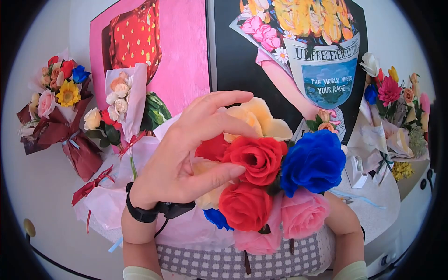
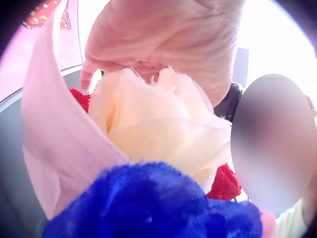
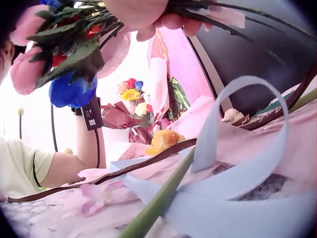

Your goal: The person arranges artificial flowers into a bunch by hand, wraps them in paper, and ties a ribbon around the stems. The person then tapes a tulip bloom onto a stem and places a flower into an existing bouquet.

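In the head view my left hand (image 1: 186, 144) arches over the bouquet, its thumb and forefinger curved and apart at a red rose (image 1: 255, 158). The left wrist view shows that palm (image 2: 163, 39) above a cream rose (image 2: 158, 119), with a blue flower (image 2: 143, 203) in front. Beside the red roses in the head view are a blue rose (image 1: 313, 163) and pink roses (image 1: 303, 213). My right hand (image 3: 148, 15) grips the green stems (image 3: 218, 22) in the right wrist view; in the head view the flowers hide it.
Wrapped bouquets stand at left (image 1: 70, 126) and right (image 1: 396, 107), before two paintings (image 1: 186, 60). Pink wrapping paper (image 1: 109, 200) lies on the left of the table. Close to the right wrist camera are a pale blue ribbon (image 3: 237, 198) and a loose green stem (image 3: 161, 198).
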Demonstrator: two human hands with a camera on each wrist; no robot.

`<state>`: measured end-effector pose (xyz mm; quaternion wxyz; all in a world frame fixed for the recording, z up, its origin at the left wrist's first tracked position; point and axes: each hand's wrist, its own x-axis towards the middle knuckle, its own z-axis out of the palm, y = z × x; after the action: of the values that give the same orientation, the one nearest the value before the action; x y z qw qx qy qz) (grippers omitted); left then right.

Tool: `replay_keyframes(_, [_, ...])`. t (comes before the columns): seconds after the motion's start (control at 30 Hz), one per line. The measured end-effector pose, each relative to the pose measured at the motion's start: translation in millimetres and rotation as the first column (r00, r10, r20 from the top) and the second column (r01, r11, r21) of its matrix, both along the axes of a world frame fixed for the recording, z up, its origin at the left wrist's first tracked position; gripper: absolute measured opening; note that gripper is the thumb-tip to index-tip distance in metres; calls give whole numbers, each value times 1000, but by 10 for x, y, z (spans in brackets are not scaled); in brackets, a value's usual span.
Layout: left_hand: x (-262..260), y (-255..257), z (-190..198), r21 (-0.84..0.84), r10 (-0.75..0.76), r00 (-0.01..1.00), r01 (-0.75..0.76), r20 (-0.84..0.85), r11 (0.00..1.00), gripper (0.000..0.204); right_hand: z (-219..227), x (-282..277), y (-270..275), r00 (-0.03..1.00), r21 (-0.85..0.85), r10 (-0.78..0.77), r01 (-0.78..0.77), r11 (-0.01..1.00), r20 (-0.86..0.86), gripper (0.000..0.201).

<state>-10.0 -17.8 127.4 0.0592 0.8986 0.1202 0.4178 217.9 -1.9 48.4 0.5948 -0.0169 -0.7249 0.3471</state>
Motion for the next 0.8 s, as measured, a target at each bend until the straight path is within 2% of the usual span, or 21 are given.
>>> replay_keyframes(0.17, [-17,61,-55,-80,-23,1000,22,-9,997,41,85,-105,10,1000,19,13,-14,1000,22,23])
replay_keyframes(0.23, [-9,53,-58,-190,-24,999,29,32,981,44,164,-158,47,999,31,19,-20,999,33,23])
replay_keyframes(0.33, [3,62,-59,-195,-73,997,77,29,978,50,156,-152,16,998,46,32,-35,998,49,23])
replay_keyframes(0.47, [-74,137,-38,-179,-120,992,113,-30,977,52,129,-87,-25,997,67,42,-46,997,61,23])
replay_keyframes(0.53, [-90,142,-15,-20,-114,987,112,-116,993,51,120,-50,-44,997,78,45,-50,996,66,23])
replay_keyframes(0.57, [-80,117,-8,-20,-114,987,113,-116,993,51,119,-34,-51,997,85,47,-53,995,69,22])
replay_keyframes(0.63, [-46,49,-4,52,12,997,-8,-73,999,35,137,-1,-51,996,98,51,-58,993,75,22])
replay_keyframes(0.67, [-37,64,-22,52,12,997,-8,-74,999,35,198,-102,-11,996,104,53,-61,993,78,22])
replay_keyframes(0.73, [-21,108,-68,110,117,993,-115,-13,987,23,5,213,-170,995,115,57,-67,991,85,22])
replay_keyframes(0.77, [-9,96,-68,110,117,993,-115,-13,987,23,14,196,-171,994,122,60,-70,990,88,22])
replay_keyframes(0.8, [4,77,-64,148,178,984,-173,-19,974,20,34,150,-164,994,128,62,-73,989,91,22])
